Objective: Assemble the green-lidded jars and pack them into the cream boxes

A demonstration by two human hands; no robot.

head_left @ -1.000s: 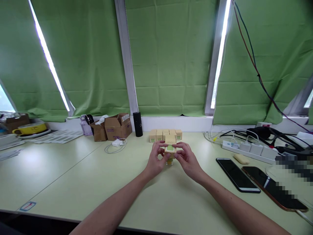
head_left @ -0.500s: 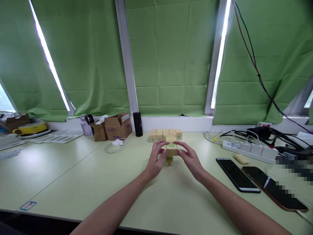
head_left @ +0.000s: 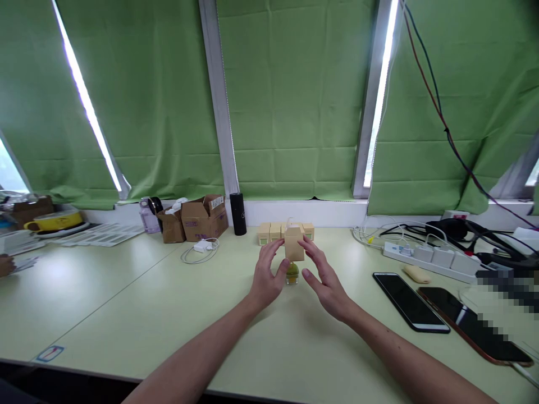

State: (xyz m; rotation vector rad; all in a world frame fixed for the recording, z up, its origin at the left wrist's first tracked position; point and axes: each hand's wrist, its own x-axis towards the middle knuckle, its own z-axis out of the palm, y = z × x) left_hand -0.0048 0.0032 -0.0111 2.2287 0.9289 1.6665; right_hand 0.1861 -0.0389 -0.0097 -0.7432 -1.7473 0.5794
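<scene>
A small tan cardboard box (head_left: 294, 248) is upright between my hands, a plain face toward me and a flap showing at its top. My left hand (head_left: 268, 276) has its fingertips at the box's left edge, its thumb lower, beside a jar. From the other side, the fingers of my right hand (head_left: 329, 284) reach the box's right edge; its thumb is spread away below. In front of the box a small clear glass jar (head_left: 292, 274) with greenish-yellow contents stands on the table. Whether the box touches the table I cannot tell.
Several similar small boxes (head_left: 264, 233) stand in a row behind. A black cylinder (head_left: 238, 214), open cartons (head_left: 204, 219) and a white charger (head_left: 202, 245) lie leftward. Phones (head_left: 410, 301) and a power strip (head_left: 429, 260) are right. Another person's hand (head_left: 5, 265) shows far left.
The box has turned: its green label no longer shows and a plain face points toward me. More of the jar is visible. My thumbs have come away from the box.
</scene>
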